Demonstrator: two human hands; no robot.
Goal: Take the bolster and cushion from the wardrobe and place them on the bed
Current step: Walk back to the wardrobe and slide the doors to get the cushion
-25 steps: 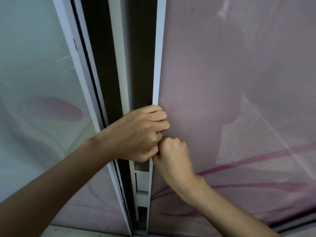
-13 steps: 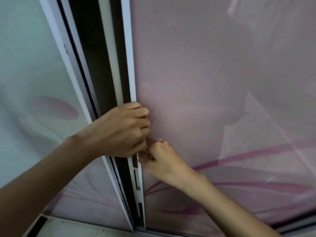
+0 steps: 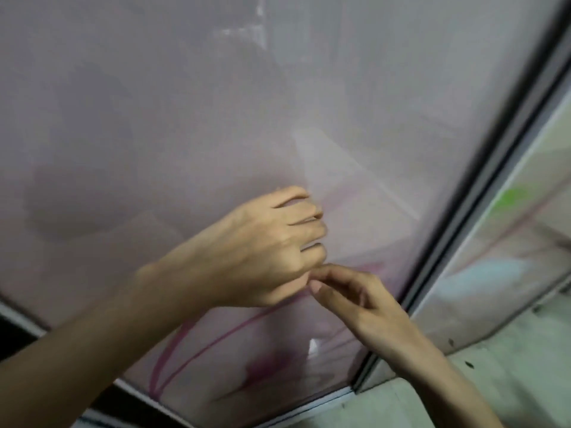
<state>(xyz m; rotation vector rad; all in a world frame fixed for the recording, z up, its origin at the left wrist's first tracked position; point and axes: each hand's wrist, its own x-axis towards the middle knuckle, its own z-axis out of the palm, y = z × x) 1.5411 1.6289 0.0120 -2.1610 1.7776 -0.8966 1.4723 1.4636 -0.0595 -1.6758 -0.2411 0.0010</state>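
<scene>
— Forearms come in from the bottom edge, ours both; the left hand point(image 3: 272, 245) sits in front of the pink door point(image 3: 185, 118), its fingers point(image 3: 304, 222) bent and loosely bunched; the frame is blurred, so we cannot tell whether they touch the panel; we see nothing held in them.

— Agreed; our right hand point(image 3: 355, 299) lies just below and to the right of it, fingers loosely curled, thumb tip close to the left hand's heel; we see nothing pinched there either.

— Behind both hands the door fills most of the view, glossy, with darker pink curved lines low down; its bottom rail point(image 3: 324, 400) runs along the floor point(image 3: 463, 381).

— To the right a dark frame strip point(image 3: 482, 193) runs up the door's edge; past it we see a second panel point(image 3: 509, 242) with green and pale blue patches.

— And the bolster and cushion?

— Neither shows; the wardrobe's inside is hidden behind the door, so we cannot tell where they lie; the bed is out of view too.
</scene>
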